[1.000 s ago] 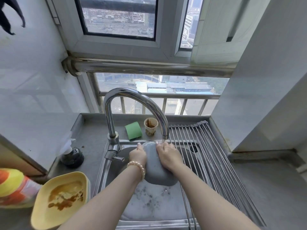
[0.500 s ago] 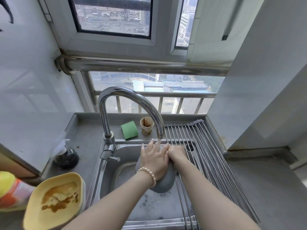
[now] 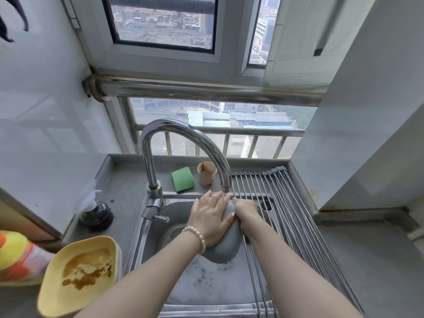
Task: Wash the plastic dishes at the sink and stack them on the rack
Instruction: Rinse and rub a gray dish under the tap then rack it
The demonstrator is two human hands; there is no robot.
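A grey plastic dish (image 3: 226,247) is held tilted over the steel sink (image 3: 169,228), just below the faucet spout (image 3: 226,184). My left hand (image 3: 212,216) lies flat on the dish's back with straight fingers. My right hand (image 3: 246,215) grips the dish's right rim, its fingers curled round the edge. A yellow plastic dish (image 3: 80,274) smeared with brown sauce sits on the counter at the lower left. A wire roll-up rack (image 3: 282,212) spans the right part of the sink and holds nothing.
A green sponge (image 3: 182,179) and a stained paper cup (image 3: 207,173) stand behind the sink. A soap dispenser (image 3: 96,213) sits at the left, a colourful bottle (image 3: 16,258) at the far left edge. White walls close in on both sides.
My left hand has gone from gripping the dish's left edge to lying flat across its back. The dish has shifted slightly right and turned under the spout.
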